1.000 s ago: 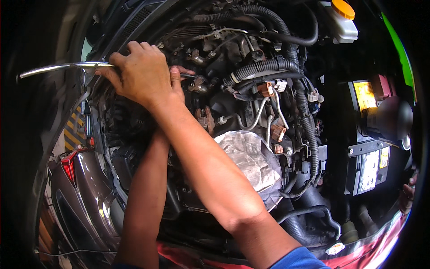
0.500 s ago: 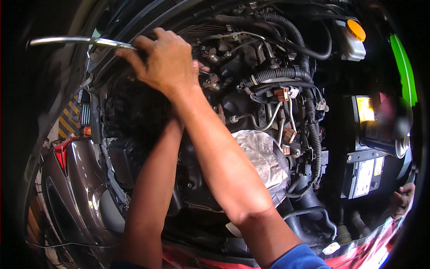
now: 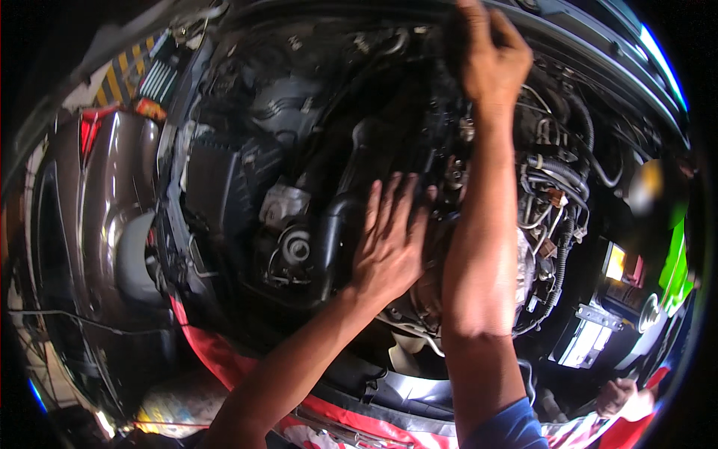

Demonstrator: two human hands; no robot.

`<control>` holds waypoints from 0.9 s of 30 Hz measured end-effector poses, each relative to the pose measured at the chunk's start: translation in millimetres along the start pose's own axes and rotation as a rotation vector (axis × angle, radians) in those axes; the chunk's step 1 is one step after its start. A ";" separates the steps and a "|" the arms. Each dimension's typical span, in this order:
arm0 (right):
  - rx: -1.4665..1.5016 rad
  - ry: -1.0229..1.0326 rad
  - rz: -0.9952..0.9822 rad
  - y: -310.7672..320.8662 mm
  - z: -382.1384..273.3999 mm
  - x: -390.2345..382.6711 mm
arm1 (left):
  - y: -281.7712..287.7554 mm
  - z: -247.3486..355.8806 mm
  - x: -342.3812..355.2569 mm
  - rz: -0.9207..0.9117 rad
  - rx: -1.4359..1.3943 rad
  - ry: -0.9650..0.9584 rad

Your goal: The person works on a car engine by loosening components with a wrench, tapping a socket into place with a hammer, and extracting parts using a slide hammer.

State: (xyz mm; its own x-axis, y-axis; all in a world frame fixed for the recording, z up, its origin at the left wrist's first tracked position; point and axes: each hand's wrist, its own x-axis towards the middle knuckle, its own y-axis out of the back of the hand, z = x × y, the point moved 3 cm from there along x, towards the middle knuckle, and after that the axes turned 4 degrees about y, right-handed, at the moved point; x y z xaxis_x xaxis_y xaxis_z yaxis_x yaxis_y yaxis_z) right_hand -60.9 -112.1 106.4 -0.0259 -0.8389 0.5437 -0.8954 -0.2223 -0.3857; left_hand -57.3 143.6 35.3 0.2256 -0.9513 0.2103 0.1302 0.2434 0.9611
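Left hand (image 3: 393, 243): was released, fingers extended, near a black pipe (image 3: 327, 243).
Right hand (image 3: 493, 63): was farther forward; couldn't tell its grasp.

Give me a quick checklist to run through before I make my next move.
1. Left hand free: ok, fingers spread, no tool visible in it.
2. Left hand off the black pipe: cannot tell, they look close.
3. Right hand empty: cannot tell, its grip is unclear at the top edge.
4. Co-worker's hand apart from yours: ok, at lower right.
5. Crumpled silvery sheet fully visible: not ok, your right forearm covers part.
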 end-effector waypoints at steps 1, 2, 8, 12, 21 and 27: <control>0.004 0.010 -0.032 0.4 -0.3 -0.2 | -2.5 -1.9 -0.2 0.035 -0.044 -0.033; 0.109 -0.080 -0.018 0.5 3.4 -0.6 | -4.2 -3.5 -0.4 0.071 -0.067 -0.033; -0.153 0.111 0.054 15.9 5.5 9.5 | -8.8 -5.0 -7.7 0.102 -0.107 -0.069; -0.189 0.217 0.061 20.2 -2.9 13.6 | -10.8 -7.1 -10.7 0.201 -0.139 -0.122; -0.254 0.561 0.193 8.5 -70.3 -14.2 | -13.6 -8.5 -13.2 0.306 -0.149 -0.121; -0.204 0.654 0.289 15.2 -144.9 -34.1 | -12.7 -5.3 -10.9 0.359 -0.100 -0.101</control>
State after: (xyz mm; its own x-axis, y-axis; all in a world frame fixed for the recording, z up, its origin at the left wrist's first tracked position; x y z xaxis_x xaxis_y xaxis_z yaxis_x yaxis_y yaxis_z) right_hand -138.0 -14.9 190.1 -0.4753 -0.3691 0.7987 -0.8759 0.1127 -0.4692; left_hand -56.3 151.9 19.8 0.1780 -0.8149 0.5516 0.1553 0.5768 0.8020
